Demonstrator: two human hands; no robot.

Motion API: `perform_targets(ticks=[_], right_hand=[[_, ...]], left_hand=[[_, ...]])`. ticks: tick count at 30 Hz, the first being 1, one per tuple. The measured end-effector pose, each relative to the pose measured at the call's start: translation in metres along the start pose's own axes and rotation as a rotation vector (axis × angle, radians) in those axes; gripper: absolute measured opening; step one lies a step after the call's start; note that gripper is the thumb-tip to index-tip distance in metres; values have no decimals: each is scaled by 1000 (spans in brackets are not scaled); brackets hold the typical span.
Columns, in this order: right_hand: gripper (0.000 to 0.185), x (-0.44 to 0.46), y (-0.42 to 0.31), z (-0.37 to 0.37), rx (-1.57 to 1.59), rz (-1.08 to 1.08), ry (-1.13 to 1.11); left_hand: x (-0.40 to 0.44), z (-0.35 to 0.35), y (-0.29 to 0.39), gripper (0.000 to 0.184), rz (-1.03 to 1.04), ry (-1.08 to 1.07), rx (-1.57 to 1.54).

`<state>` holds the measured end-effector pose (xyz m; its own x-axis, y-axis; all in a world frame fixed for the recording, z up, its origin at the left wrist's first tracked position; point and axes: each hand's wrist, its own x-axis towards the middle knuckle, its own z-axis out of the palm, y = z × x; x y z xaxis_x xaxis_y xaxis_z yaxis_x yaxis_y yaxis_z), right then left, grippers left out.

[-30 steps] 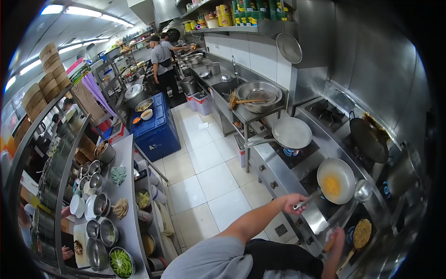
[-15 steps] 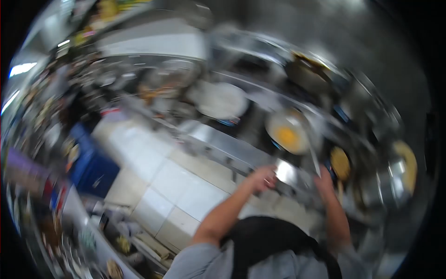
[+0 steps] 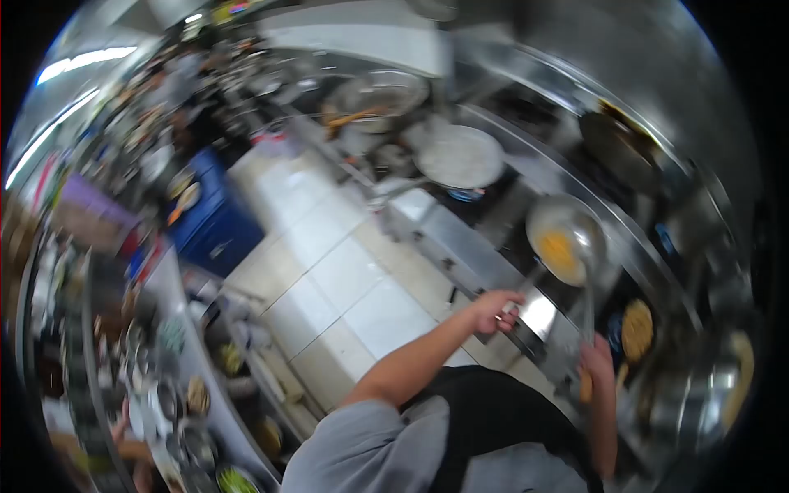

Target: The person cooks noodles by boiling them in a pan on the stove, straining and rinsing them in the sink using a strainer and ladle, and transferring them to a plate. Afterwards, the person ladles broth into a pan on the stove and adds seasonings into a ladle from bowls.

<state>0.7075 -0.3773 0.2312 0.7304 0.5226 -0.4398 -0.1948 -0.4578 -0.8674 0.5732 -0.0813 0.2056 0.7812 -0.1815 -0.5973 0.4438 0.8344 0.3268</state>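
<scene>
My left hand [image 3: 498, 312] is closed round the handle of a frying pan [image 3: 542, 218] over the front stove. Yellow food [image 3: 560, 251] lies in that pan. In my right hand [image 3: 597, 358] is the wooden-ended handle of a metal ladle [image 3: 589, 306]; its bowl is over the pan, at the right side of the food. To the right of my right hand, a small pan holds a round browned flat food [image 3: 637, 330]. A second, pale pan [image 3: 462, 157] sits over a blue flame farther up the stove.
A dark wok [image 3: 616, 152] and a tall pot [image 3: 694, 209] stand on the back burners. Near the right edge is a large shiny pot [image 3: 692, 403]. A wide metal bowl [image 3: 378, 97] is beyond the stove. Left are a blue chest [image 3: 220, 226] and a counter with bowls; people blur behind.
The view has swung toward the stove, so the room has shifted left. The ladle has moved from beside the pan to over it. Both hands keep their holds.
</scene>
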Motion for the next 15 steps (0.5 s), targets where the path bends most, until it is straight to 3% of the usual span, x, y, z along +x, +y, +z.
perform_targets(ticks=[4, 6, 7, 9, 13, 15], right_hand=[[6, -14, 30, -27, -103, -23, 109], [13, -18, 45, -43, -445, -92, 210], [13, -24, 45, -46, -442, -101, 203], [19, -45, 42, -44, -534, -258, 311], [19, -84, 4, -32, -570, -187, 256], [28, -95, -15, -24, -610, -29, 187]], left_hand=[[10, -8, -8, 30, 27, -68, 110], [-4, 1, -8, 35, 80, -70, 91], [-12, 2, -10, 40, 114, -73, 64], [-12, -21, -17, 45, 131, -31, 52], [-17, -101, -51, 51, 150, 331, 165], [-18, -162, -85, 51, 151, 592, 326]])
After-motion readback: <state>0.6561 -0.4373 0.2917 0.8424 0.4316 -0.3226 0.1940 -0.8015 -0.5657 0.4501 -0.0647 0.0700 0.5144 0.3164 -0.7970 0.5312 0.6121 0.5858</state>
